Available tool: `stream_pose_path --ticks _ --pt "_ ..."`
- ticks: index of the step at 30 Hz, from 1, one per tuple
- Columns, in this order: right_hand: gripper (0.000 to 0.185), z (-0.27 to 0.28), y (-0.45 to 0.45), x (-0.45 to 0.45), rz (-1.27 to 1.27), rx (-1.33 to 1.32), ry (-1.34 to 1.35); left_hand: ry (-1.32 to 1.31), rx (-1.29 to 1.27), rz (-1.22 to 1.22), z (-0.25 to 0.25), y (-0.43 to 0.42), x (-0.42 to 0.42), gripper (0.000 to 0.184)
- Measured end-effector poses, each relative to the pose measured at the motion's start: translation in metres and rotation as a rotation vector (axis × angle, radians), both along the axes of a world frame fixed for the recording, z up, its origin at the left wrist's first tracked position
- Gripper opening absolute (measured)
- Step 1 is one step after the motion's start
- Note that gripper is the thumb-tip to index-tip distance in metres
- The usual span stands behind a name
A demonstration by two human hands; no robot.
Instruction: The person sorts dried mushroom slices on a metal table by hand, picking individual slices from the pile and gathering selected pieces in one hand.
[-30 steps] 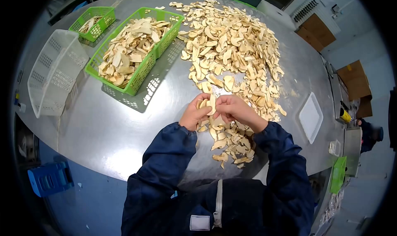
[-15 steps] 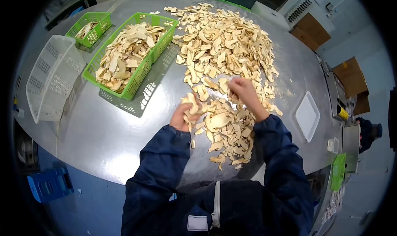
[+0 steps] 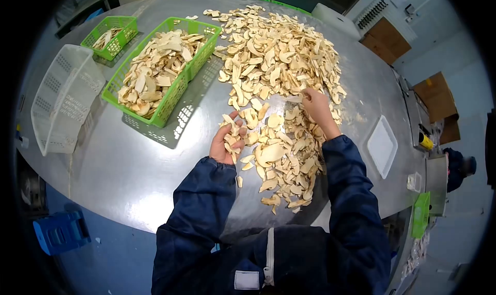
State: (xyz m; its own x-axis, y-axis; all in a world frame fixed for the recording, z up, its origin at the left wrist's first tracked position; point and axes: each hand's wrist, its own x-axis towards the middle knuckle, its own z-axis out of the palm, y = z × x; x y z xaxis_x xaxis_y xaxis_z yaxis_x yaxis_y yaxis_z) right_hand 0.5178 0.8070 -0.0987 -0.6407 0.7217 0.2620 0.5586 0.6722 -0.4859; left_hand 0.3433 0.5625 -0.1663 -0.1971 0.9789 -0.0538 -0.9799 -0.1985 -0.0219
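My left hand point(image 3: 221, 146), palm up with fingers curled, cradles several pale mushroom slices point(image 3: 231, 134). Farther right, my right hand point(image 3: 318, 109) pinches at the near edge of the large heap of mushroom slices point(image 3: 284, 52); a slice point(image 3: 294, 98) shows at its fingertips. Between my forearms lies a smaller pile of mushroom slices point(image 3: 284, 163), with one broad slice point(image 3: 270, 154) on top. A few loose slices lie close to my left hand.
On the metal table point(image 3: 129, 176), a green basket point(image 3: 173, 96) full of slices stands at left, beside a smaller green basket point(image 3: 112, 51) and a white perforated basket point(image 3: 64, 109). A white tray point(image 3: 383, 146) lies at right. Another person point(image 3: 457, 168) is at far right.
My right hand has moved up and right, from the near pile to the large heap's edge. The fingers of my left hand have loosened around the slices.
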Motion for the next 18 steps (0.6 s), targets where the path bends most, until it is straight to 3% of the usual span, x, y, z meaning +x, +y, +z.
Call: stream_pose_path --ticks 1,4,5,8,13,15,17,18 --pt "0.025 -0.011 0.008 0.005 0.019 0.330 -0.048 -0.004 0.002 -0.002 -0.001 0.001 0.000 0.043" --pt "0.027 0.002 -0.024 0.001 0.233 0.247 0.010 -0.016 -0.004 0.000 -0.002 0.000 0.000 0.043" --pt "0.028 -0.001 -0.031 -0.002 0.283 0.089 -0.086 -0.022 -0.010 0.002 0.000 -0.001 0.000 0.043" --pt "0.030 0.003 -0.056 -0.011 0.382 0.078 -0.248 -0.028 -0.008 0.002 -0.001 -0.001 0.000 0.042" --pt "0.019 -0.001 -0.051 -0.014 0.318 0.031 -0.377 -0.037 0.026 -0.001 -0.005 -0.001 0.000 0.040" --pt "0.018 0.007 -0.043 -0.012 0.206 -0.137 -0.306 -0.040 0.122 -0.005 -0.010 0.001 -0.001 0.040" --pt "0.019 0.016 -0.039 -0.013 0.167 -0.170 -0.186 -0.094 -0.037 0.035 -0.007 0.001 0.000 0.039" --pt "0.019 0.026 -0.044 -0.018 0.232 -0.328 -0.084 -0.120 -0.116 0.053 -0.003 0.001 0.000 0.039"
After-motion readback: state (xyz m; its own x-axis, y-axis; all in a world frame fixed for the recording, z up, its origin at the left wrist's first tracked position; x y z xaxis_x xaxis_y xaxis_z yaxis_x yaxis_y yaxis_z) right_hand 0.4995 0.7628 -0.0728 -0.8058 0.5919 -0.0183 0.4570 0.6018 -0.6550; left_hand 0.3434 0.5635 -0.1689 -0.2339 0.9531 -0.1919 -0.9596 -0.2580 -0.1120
